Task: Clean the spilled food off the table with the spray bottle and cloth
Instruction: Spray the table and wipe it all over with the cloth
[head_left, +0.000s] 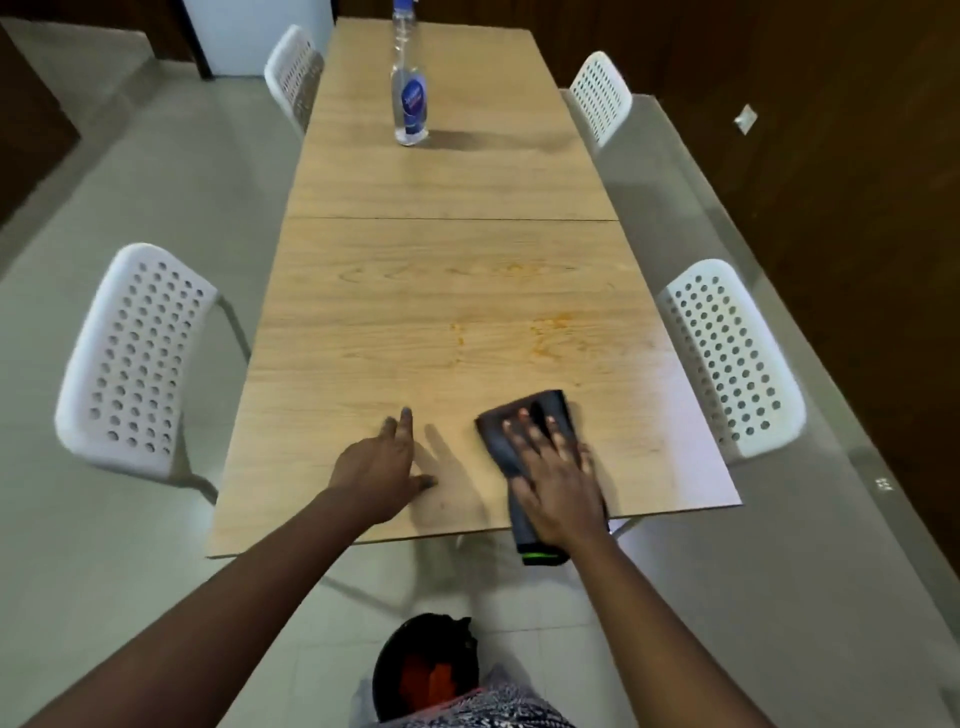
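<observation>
The right hand (558, 480) lies flat on the dark grey cloth (524, 415) near the near edge of the desk (363, 322), toward its right corner. The fingers are spread and pressed down rather than curled, so this grip is open and holds the cloth only by palm pressure, which suits wiping: a flat hand spreads force over the whole pad. One end of the cloth hangs past the near edge, showing a green trim.

The left hand (382, 473) rests on the bare desk just beside the cloth, fingers splayed and holding nothing; it probably braces the body while the other arm pushes.

Faint orange streaks of spilled food (545, 332) mark the middle of the desk, well apart from the cloth, so the wiping seems not to have reached them yet. The spray bottle (409, 98) stands upright toward the far edge, clear of the wiping path. 4 white chairs (140, 358) flank the long sides. A dark bin (426, 660) on the floor below the near edge likely waits for wiped-off scraps.
</observation>
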